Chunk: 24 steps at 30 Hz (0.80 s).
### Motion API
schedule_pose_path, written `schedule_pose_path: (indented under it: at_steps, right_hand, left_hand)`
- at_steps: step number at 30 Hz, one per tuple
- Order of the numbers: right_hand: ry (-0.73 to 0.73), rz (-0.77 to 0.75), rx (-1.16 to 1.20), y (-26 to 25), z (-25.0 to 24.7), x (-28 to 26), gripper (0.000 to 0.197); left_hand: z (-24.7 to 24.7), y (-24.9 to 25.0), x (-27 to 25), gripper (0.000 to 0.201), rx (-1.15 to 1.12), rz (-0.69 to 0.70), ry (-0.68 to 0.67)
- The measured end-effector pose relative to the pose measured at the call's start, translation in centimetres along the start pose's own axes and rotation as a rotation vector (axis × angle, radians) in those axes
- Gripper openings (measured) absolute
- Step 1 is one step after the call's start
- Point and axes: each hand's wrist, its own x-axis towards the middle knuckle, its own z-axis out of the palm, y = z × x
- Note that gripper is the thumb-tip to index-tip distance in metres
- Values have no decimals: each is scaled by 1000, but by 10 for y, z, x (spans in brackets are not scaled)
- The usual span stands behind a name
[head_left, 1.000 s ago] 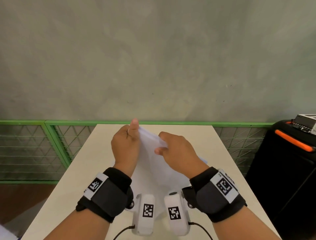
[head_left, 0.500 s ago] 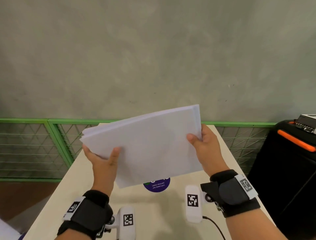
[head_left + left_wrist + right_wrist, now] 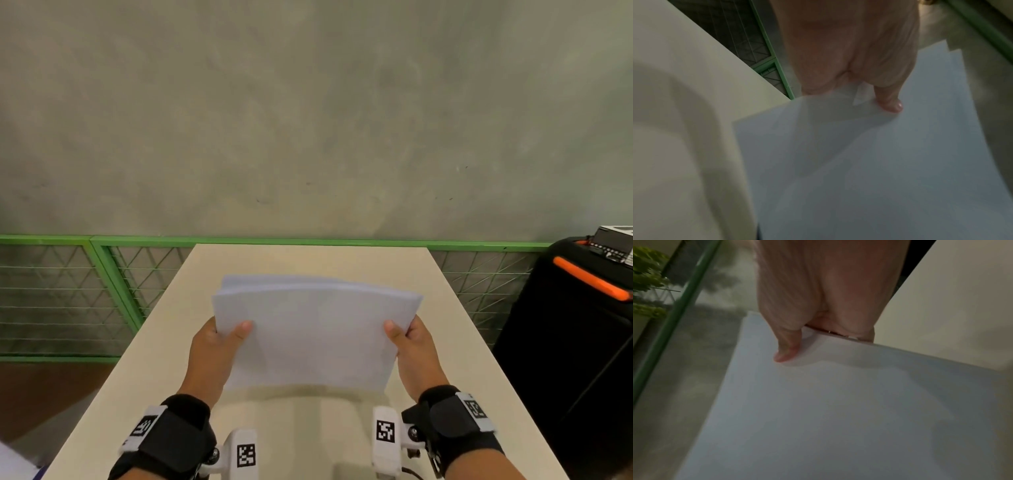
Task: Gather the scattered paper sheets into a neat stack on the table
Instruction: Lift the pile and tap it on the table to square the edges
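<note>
Grey concrete wall [image 3: 308, 102] fills the upper half of the head view, with a green metal mesh fence [image 3: 102, 291] running along its base. Pushed up against that fence is a beige table [image 3: 462, 359], seen lengthwise from the near end. To the right of the table stands a black case with an orange handle [image 3: 589, 277], and some equipment too small to identify rests on top of it.

Above the middle of the table, a person holds a stack of white paper sheets [image 3: 315, 335] in both hands, lifted off the surface and casting a soft shadow on the tabletop below. The stack bows slightly upward in the middle. Its far edges are not flush: several sheet corners fan out at the far left.

The left hand [image 3: 214, 356] grips the left edge of the stack, thumb pressed flat on top and fingers hidden underneath. The right hand [image 3: 412, 353] grips the right edge in the same way, thumb on top. Both wrist views confirm the thumbs lying on the top sheet near its edge.

Each wrist wears a black strap [image 3: 171, 435] carrying a white camera mount printed with a black-and-white square marker.
</note>
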Motion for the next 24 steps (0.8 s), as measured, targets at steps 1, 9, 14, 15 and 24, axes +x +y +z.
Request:
schedule_pose_path:
  at_steps: [1, 9, 14, 15, 24]
  right_hand:
    - [0, 7, -6, 1, 1, -1, 17]
    - [0, 37, -43, 2, 13, -3, 20]
    - [-40, -31, -67, -4, 11, -2, 13]
    - [-45, -31, -87, -4, 10, -1, 14]
    - [-38, 128, -90, 14, 5, 3, 25]
  left_hand:
    - [0, -2, -1, 18, 10, -10, 0]
    - [-6, -7, 2, 9, 33, -15, -7]
    - [-10, -4, 3, 20, -12, 31, 4]
    - [-11, -4, 4, 21, -6, 38, 3]
    - [-10, -14, 4, 34, 17, -90, -54]
